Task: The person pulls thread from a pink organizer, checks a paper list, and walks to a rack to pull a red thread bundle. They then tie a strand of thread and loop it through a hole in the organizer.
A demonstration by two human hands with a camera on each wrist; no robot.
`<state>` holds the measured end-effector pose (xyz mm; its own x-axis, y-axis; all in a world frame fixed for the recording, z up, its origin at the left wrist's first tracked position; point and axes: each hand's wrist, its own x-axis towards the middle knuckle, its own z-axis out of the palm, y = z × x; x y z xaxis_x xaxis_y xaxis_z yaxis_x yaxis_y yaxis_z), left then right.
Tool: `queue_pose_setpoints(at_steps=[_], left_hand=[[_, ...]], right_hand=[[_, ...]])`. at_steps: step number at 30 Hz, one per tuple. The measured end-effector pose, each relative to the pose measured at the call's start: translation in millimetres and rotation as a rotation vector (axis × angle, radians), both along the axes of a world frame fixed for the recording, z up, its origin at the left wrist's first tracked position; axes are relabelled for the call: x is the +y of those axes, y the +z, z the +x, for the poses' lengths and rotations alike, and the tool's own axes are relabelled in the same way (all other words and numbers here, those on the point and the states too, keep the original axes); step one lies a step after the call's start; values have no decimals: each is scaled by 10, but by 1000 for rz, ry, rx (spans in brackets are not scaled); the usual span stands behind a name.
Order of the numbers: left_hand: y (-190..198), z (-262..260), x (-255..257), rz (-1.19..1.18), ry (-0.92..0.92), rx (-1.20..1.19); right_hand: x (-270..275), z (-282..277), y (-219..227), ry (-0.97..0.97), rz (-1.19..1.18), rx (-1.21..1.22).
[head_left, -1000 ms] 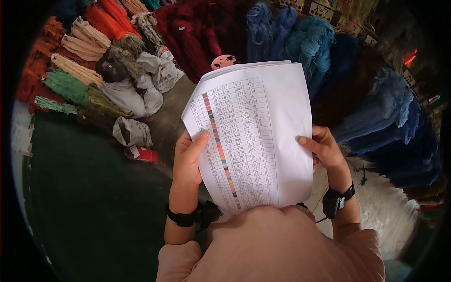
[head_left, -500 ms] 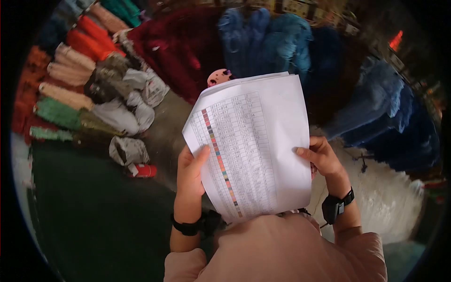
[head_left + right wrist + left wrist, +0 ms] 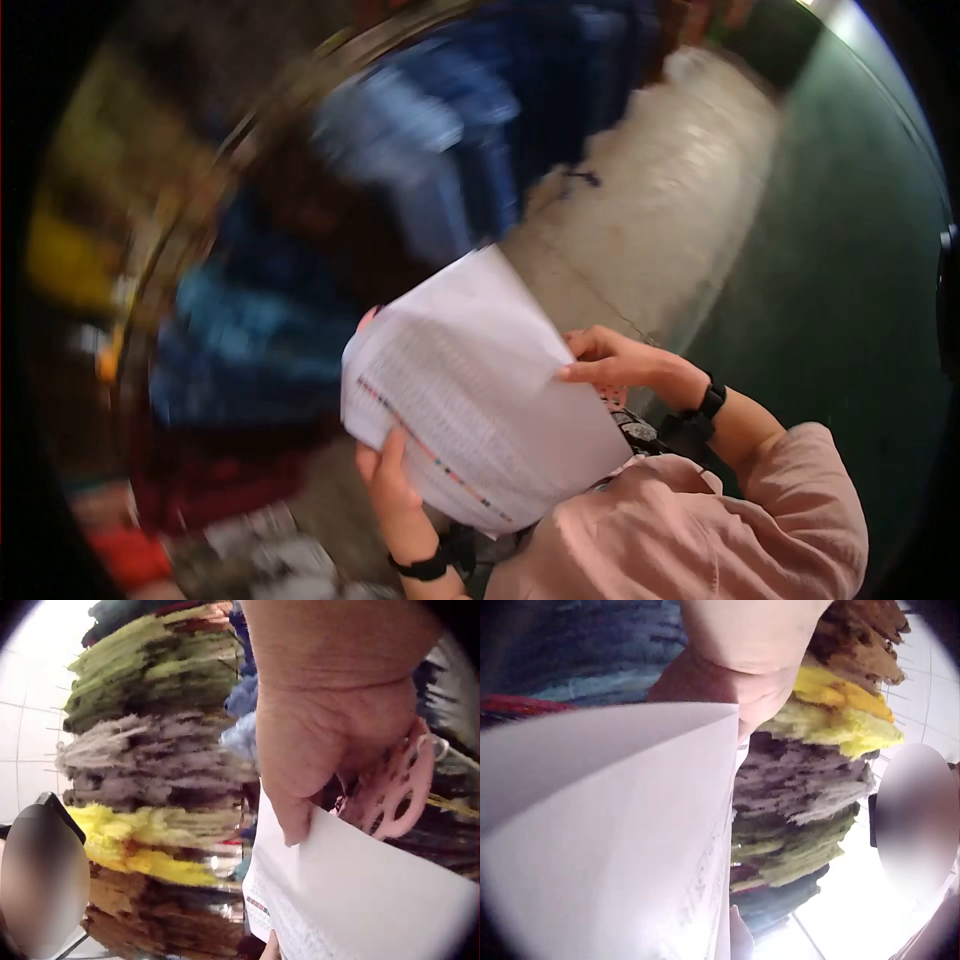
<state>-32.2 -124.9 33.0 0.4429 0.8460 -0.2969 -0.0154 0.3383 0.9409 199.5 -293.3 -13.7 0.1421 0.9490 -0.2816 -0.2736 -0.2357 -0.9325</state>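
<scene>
Between both hands is a stack of printed paper sheets (image 3: 500,340), tilted in front of the chest. The top page carries a table with a column of small coloured squares, its text blurred. My left hand (image 3: 392,490) grips the left edge, thumb on the front and fingers hidden behind. On the opposite edge my right hand (image 3: 635,365) pinches the paper between thumb and fingers. In the right wrist view a pink piece with cut-out holes (image 3: 409,791) sticks out behind the sheets beside the right hand. The left wrist view shows mainly the paper's white back (image 3: 607,855).
Blue yarn hanks (image 3: 420,140) hang beyond the paper, with dark red yarn (image 3: 210,470) at lower left. Grey, yellow and brown hanks (image 3: 142,840) hang in the right wrist view. Pale concrete floor (image 3: 690,170) borders dark green floor (image 3: 800,290) on the right.
The head view has swung to the right, blurring the surroundings and showing more floor there. The sheets appear turned and lower in view; both hands keep their hold on the edges.
</scene>
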Motion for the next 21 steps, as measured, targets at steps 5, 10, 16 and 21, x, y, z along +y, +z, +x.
queue_pose_setpoints(at_steps=[5,10,16,21], left_hand=[[167,469,-19,4,-259,-62],[226,-253,-176,-12,-137,-168],[214,-541,48,356,-211,12],[-437,-843,686,789,-203,78]], right_hand=[[-743,164,411,-234,-180,182],[-901,-180,606,-205,-238,7],[-1182,-863,861,-514,-131,-329],[-848,-1506,-32,-764,-30,-437]])
